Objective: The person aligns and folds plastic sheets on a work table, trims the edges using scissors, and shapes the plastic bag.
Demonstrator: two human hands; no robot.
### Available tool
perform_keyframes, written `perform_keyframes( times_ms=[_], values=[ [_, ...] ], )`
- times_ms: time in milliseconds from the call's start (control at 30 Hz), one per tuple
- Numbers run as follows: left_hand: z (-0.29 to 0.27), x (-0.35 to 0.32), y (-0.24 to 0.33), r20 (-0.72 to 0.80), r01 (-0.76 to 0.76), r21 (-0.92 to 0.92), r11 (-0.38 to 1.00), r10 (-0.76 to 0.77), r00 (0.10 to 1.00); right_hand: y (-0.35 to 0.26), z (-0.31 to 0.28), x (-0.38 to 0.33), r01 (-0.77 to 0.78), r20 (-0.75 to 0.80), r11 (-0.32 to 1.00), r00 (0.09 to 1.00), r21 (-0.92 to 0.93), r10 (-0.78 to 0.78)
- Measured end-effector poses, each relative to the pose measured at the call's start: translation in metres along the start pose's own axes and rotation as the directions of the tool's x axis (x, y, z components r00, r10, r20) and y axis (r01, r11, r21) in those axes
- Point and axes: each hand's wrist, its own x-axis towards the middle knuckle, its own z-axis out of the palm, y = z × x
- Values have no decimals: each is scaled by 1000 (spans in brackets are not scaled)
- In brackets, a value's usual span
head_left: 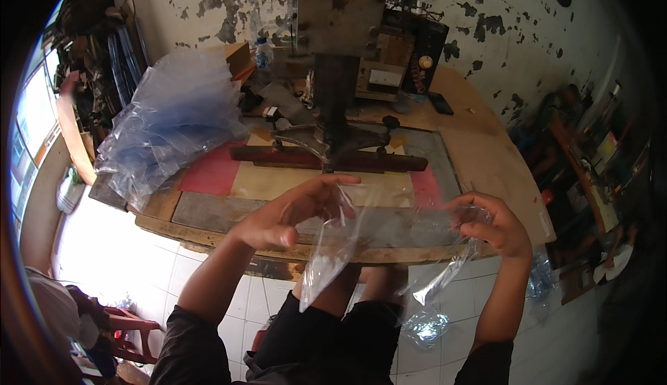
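Observation:
A thin clear plastic sheet (326, 256) spans the gap between my hands, over the table's front edge, its loose ends hanging toward my lap. My right hand (497, 227) has its fingers curled on the sheet's right end. At the other end, my left hand (295, 213) has its thumb well apart from its stretched fingers, and the plastic lies against the fingertips. Beyond my hands stands a press with a dark column (335, 86) and a long horizontal bar (299, 157). Under the bar lies a pale yellow sheet (278, 182) with pink ends.
A tall heap of clear plastic sheets (174, 111) covers the table's left side. Behind the press are a control box (424, 52), a bottle (262, 53) and a dark phone (440, 103). A red stool (132, 329) stands at lower left. More clear plastic (425, 326) shows beneath the table edge.

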Motion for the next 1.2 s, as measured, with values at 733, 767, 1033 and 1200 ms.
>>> perform_keyframes(
  times_ms=[733,767,1033,1200],
  values=[
    [38,-35,9,-495,58,-35,998,-67,866,1,26,11,-70,148,995,986,-74,81],
    [36,-36,3,-516,-7,-54,999,-21,856,0,30,14,-83,157,994,983,-75,94],
    [33,-64,-2,-667,-49,194,980,169,726,9,13,26,30,265,963,963,-268,44],
    [34,-76,14,-668,-4,173,985,120,735,2,17,26,89,312,989,949,-117,-49]
  ],
)
